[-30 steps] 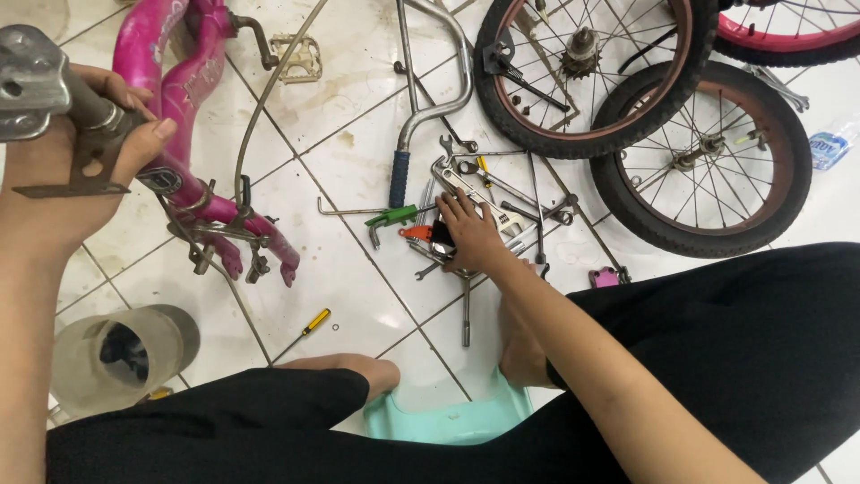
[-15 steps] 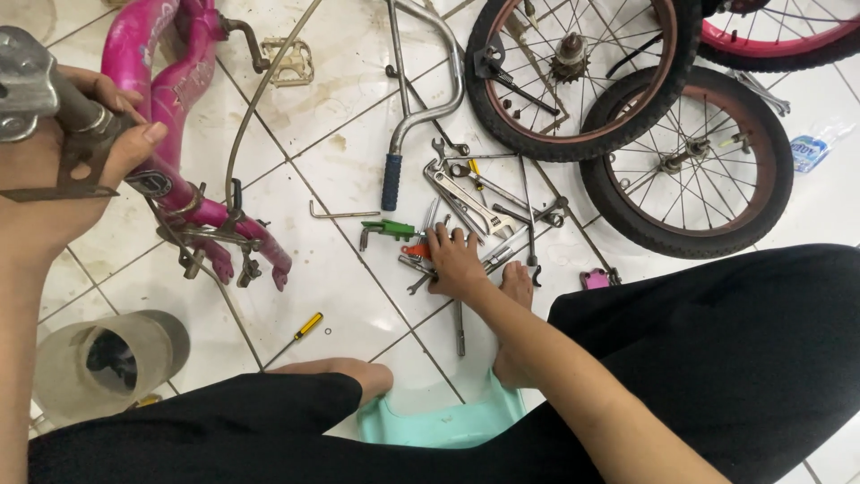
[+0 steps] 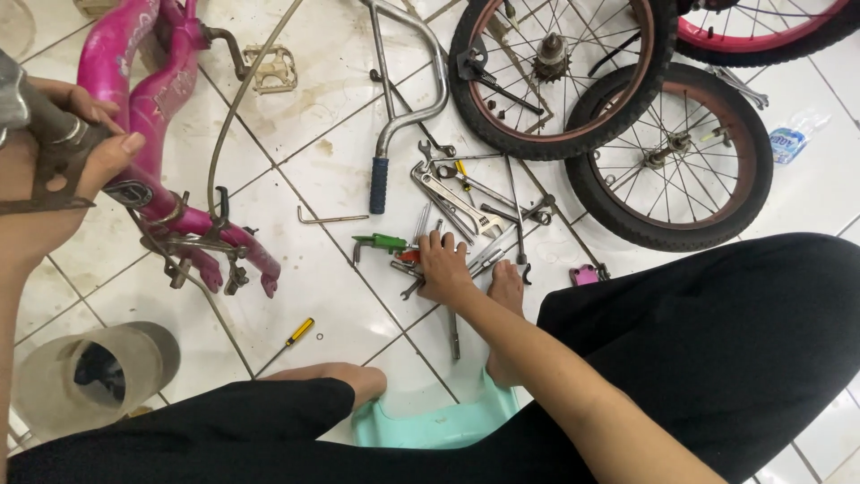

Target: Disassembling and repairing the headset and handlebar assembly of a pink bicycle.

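My left hand [image 3: 67,166] grips a grey metal stem and bracket at the front end of a pink bicycle frame [image 3: 148,116], which lies on the white tiled floor. My right hand [image 3: 445,264] reaches down into a pile of wrenches and pliers [image 3: 466,202], fingers curled over small tools beside a green-handled tool [image 3: 381,242]. Whether it has hold of one is hidden under the palm. A chrome handlebar with a blue grip [image 3: 394,116] lies just beyond the pile.
Two small bicycle wheels [image 3: 555,76] [image 3: 672,157] lie at the upper right. A yellow-handled screwdriver [image 3: 288,342], an L-shaped hex key [image 3: 330,218], a pedal [image 3: 269,67] and a cloudy plastic container [image 3: 85,376] are on the floor. My bare feet flank a teal stool [image 3: 430,421].
My right hand has drawn back toward me across the tool pile. The left hand keeps its grip on the stem.
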